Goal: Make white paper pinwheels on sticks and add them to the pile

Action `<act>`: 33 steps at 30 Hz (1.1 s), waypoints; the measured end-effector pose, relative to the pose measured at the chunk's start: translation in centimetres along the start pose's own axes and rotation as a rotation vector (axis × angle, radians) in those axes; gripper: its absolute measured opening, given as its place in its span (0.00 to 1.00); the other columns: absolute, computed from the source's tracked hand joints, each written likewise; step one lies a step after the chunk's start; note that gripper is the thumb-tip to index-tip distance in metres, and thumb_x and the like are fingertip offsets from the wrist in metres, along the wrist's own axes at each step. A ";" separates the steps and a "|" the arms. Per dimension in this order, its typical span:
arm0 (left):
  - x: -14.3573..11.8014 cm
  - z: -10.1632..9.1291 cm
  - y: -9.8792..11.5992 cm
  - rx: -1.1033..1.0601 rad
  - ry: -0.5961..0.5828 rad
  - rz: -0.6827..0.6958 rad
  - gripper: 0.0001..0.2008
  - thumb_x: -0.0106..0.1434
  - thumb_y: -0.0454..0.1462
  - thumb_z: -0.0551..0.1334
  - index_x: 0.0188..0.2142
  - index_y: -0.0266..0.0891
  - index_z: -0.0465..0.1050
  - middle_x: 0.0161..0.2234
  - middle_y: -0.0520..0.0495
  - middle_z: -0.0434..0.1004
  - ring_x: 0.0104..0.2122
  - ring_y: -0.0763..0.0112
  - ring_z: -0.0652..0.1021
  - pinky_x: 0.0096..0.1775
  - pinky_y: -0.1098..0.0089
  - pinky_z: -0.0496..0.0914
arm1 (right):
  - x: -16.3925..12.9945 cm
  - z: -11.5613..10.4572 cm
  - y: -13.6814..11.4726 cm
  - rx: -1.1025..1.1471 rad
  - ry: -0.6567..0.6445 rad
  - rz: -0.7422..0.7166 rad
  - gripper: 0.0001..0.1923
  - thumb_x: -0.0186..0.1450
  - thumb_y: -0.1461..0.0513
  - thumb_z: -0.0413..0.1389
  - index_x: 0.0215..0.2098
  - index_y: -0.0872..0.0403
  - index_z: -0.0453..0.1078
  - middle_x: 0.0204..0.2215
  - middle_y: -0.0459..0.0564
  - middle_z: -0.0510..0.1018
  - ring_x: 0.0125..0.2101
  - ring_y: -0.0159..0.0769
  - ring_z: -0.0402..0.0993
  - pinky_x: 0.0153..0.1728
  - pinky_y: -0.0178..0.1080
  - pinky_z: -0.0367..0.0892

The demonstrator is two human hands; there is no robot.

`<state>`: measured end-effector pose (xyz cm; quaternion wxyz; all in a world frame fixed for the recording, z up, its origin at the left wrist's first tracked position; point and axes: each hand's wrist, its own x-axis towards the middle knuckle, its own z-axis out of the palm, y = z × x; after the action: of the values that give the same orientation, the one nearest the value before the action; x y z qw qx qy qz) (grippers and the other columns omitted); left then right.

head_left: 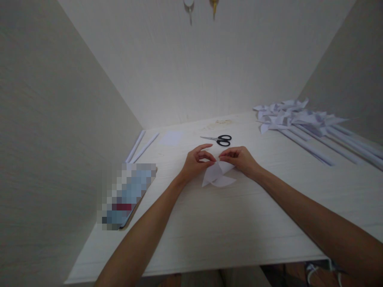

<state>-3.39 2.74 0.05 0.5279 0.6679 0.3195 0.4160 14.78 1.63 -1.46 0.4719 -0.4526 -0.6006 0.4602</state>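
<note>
1. Both forearms reach in from the near edge of the worktop [239,235], converging toward its middle, where the hands meet over a folded white paper [218,177].
2. Left hand [196,161]: fingers curled, thumb and forefinger pinched on the paper's upper left flap, close to its centre.
3. Right hand [241,158]: fingers likewise bent, their tips pinching the paper's upper right corner, just beside the left hand's fingertips. The two hands are nearly touching above the paper's top point.
4. The paper lies flat on the worktop directly below and slightly nearer the camera than the fingertips. Pointed flaps spread out toward the person, and its longer spread runs left to right. Both hands are about equally near it; neither is free.
5. Scissors [220,139] lie just beyond the hands, blades pointing left, black handles to the right, apart from both hands. The right hand is a little nearer the handles.
6. Far right: a heap of paper pinwheels [287,115] on long rolled paper sticks [317,145], which run diagonally toward the right edge.
7. Far left: two more rolled sticks [140,146] lie along the wall, with a small flat paper square [171,138] beside them.
8. Near left: a blurred, flat object [128,195] rests on the worktop, well apart from the hands.
</note>
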 end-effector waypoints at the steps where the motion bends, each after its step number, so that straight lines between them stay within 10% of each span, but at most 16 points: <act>1: 0.0 0.0 0.0 -0.003 0.000 -0.005 0.29 0.45 0.31 0.66 0.48 0.35 0.62 0.26 0.51 0.73 0.27 0.76 0.74 0.31 0.74 0.69 | 0.0 0.0 -0.1 0.000 -0.002 -0.004 0.10 0.47 0.57 0.61 0.24 0.57 0.73 0.19 0.47 0.75 0.19 0.28 0.65 0.19 0.33 0.57; 33: 0.1 0.2 -0.2 0.008 -0.016 0.021 0.27 0.46 0.31 0.64 0.47 0.36 0.62 0.25 0.52 0.71 0.28 0.76 0.73 0.29 0.76 0.68 | 0.1 0.0 -0.1 -0.033 -0.009 -0.048 0.10 0.47 0.57 0.61 0.24 0.56 0.73 0.21 0.47 0.76 0.20 0.29 0.67 0.22 0.33 0.60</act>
<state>-3.22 2.75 -0.11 0.5234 0.6765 0.3101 0.4149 14.76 1.71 -1.36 0.4725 -0.4436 -0.6210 0.4408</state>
